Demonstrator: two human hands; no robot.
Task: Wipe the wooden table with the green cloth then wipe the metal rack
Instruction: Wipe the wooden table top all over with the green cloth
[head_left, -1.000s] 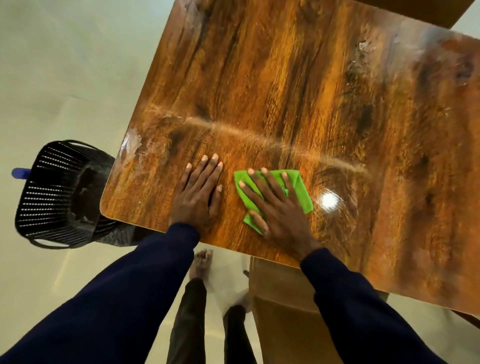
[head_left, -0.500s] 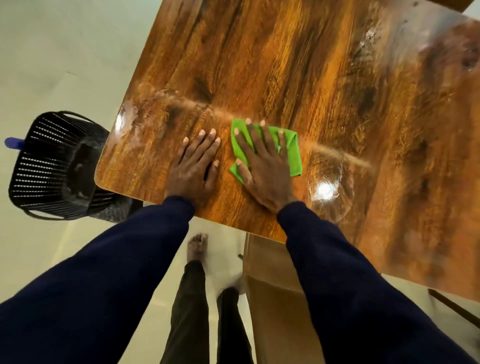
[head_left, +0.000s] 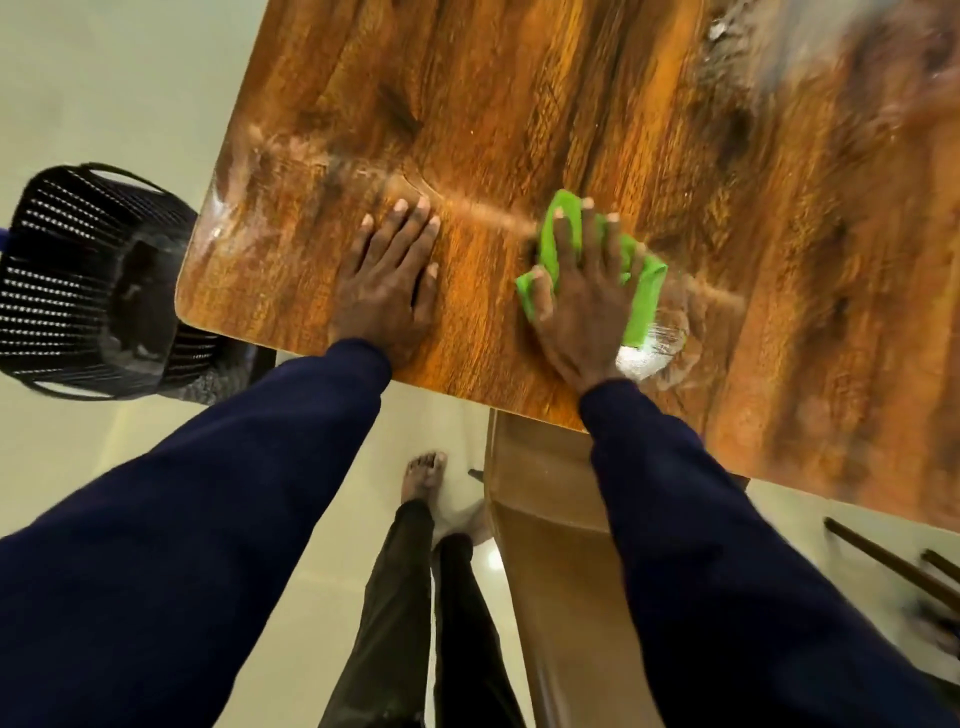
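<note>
The glossy wooden table (head_left: 597, 104) fills the upper right of the head view. A folded green cloth (head_left: 641, 291) lies on it near the front edge. My right hand (head_left: 584, 301) presses flat on top of the cloth, fingers spread. Flat on the bare wood to the left of the cloth rests my left hand (head_left: 389, 280), fingers together, holding nothing. A pale smear line runs across the table between the two hands. No metal rack is in view.
A black slatted basket (head_left: 78, 280) stands on the pale floor by the table's left corner. A wooden chair back (head_left: 550, 519) sits under the front edge, beside my legs and bare foot (head_left: 423, 475). Dark rods (head_left: 893, 561) lie at the lower right.
My right hand has slid the green cloth to the right, away from my left hand, along the front part of the table. The left hand stays planted.
</note>
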